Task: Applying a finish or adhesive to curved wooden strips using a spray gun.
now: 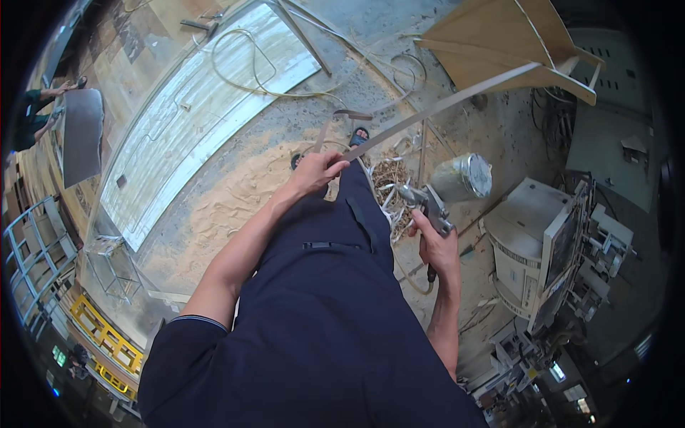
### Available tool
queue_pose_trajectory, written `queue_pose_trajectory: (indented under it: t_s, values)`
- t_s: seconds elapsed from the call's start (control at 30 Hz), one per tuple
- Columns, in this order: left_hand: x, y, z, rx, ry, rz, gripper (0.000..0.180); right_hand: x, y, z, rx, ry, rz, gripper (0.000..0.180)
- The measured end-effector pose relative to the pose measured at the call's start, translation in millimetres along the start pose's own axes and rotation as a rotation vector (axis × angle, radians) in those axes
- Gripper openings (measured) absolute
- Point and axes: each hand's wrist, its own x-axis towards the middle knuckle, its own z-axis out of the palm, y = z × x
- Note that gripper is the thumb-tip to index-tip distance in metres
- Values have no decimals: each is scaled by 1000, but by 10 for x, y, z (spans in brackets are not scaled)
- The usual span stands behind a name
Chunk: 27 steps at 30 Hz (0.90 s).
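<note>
My left hand [318, 172] is closed on a long, thin grey-brown strip [435, 110], pinched between thumb and fingers in front of my waist. Up and to the right the strip runs to a tan board [492, 43]; past my hand its other end dangles in a loop near my feet. In my right hand [439, 250], held lower and to the right, is a metal spray gun [432, 207]. A silvery, stained paint cup [464, 177] sits on the gun, and a hose hangs below the handle. The gun's nozzle points toward the left, apart from the strip.
Sawdust [228, 192] and a pile of shavings [389, 175] cover the floor by my sandals. A long whitish panel [214, 107] lies left, with a yellowish hose across it. Machinery [528, 250] stands right. At far left, another person holds a grey board [83, 135].
</note>
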Motion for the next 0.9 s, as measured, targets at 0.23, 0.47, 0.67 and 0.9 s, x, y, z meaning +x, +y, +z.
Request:
queue_pose_trajectory:
  t_s: [0.23, 0.47, 0.67, 0.9]
  values:
    - [-73, -140, -283, 67, 8, 186, 45, 39, 78, -111, 292, 279, -213, 31]
    - [-414, -1281, -1079, 461, -49, 128, 54, 84, -169, -726, 356, 277, -249, 42]
    - [-1085, -1250, -2504, 844, 152, -89, 39, 206, -612, -858, 320, 298, -313, 46]
    - [-1553, 128, -3818, 1100, 487, -23, 28, 848, -683, -996, 261, 201, -403, 43]
